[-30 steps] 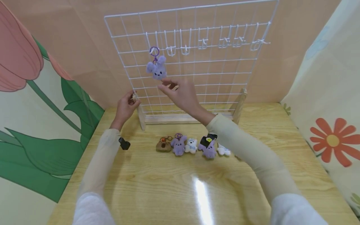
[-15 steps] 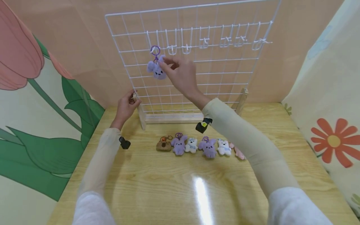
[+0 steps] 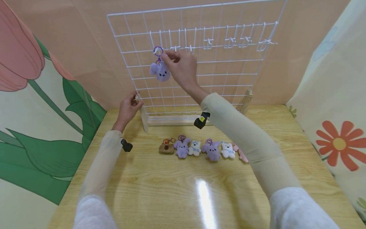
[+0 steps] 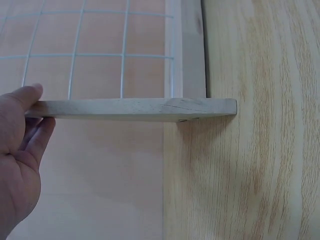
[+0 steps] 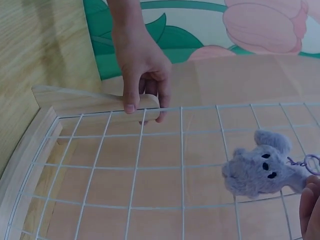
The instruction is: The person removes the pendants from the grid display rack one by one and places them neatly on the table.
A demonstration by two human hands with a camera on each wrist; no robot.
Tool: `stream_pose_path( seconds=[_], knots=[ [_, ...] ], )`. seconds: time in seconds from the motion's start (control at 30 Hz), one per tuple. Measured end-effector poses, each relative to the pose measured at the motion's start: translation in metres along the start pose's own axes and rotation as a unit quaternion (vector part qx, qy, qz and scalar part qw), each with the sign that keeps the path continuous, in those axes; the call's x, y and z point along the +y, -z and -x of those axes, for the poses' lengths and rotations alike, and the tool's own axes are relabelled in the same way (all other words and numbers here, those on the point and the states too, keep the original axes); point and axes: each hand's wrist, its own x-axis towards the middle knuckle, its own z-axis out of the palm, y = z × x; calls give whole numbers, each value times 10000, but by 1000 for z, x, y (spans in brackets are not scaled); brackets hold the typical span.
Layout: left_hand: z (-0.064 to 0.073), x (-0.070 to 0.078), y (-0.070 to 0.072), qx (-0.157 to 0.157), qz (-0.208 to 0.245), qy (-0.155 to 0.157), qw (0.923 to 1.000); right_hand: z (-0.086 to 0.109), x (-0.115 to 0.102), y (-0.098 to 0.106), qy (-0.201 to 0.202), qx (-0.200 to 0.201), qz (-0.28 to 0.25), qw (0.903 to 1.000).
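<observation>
A purple plush keychain (image 3: pixel 162 74) hangs by its purple ring (image 3: pixel 158 51) from the leftmost hook of a white wire grid rack (image 3: pixel 226 67). My right hand (image 3: pixel 183 68) is up at this plush, thumb and index finger pinching the tip of one ear just beside the ring. In the right wrist view that ear stretches toward the fingers (image 5: pixel 311 205), which are partly cut off by the frame. My left hand (image 3: pixel 127 109) grips the top of the rack's left wooden side support (image 4: pixel 135 109), thumb on one face and fingers on the other.
Several white hooks (image 3: pixel 208 43) line the grid to the right. On the table (image 3: pixel 160 184) below lie a brown plush (image 3: pixel 166 148), two purple plushes (image 3: pixel 182 149), two white bears (image 3: pixel 227 150) and a pink one (image 3: pixel 243 156), partly behind my right forearm.
My right hand has risen from below the hanging plush to its ear, near the ring. My left hand has stayed on the wooden support.
</observation>
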Motion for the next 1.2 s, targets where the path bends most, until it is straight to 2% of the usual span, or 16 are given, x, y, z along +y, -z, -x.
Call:
stream_pose_path(
  seconds=[0.23, 0.53, 1.2],
  knots=[
    [-1, -1, -1, 50, -82, -27, 10000, -6, 1, -5, -119, 49, 5, 9999],
    [-1, -2, -1, 79, -24, -53, 10000, -8, -1, -11, -525, 161, -467, 9974],
    [-2, -4, -2, 85, 70, -130, 9999, -10, 0, -20, -527, 508, -229, 9971]
  ],
)
